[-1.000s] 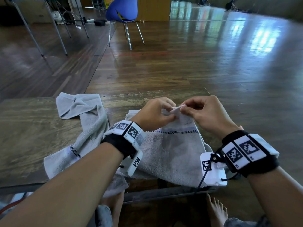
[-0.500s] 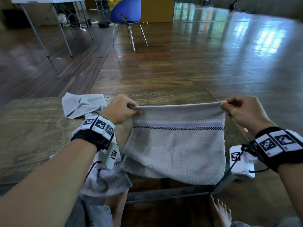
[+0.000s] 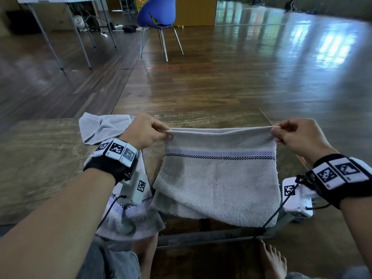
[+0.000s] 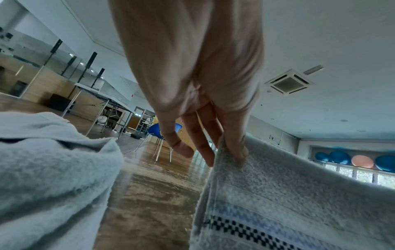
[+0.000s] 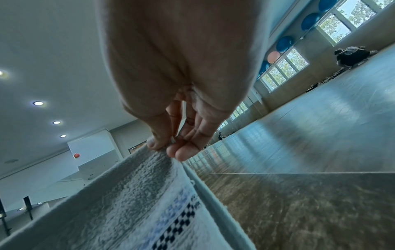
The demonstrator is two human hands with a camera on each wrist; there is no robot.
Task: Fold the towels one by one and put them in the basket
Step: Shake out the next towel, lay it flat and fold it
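Towel (image 3: 217,178) hangs stretched between my hands: my left hand (image 3: 144,131) pinches one top corner, my right hand (image 3: 300,138) the other, above the tabletop (image 3: 40,158).

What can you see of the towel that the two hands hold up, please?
The towel is pale grey terry cloth with a lilac band and a dark checked line across its upper part. It looks folded double. The left hand pinches one top corner and the right hand the other, so the top edge is stretched between them. Its lower part rests on the wooden table near the front edge.
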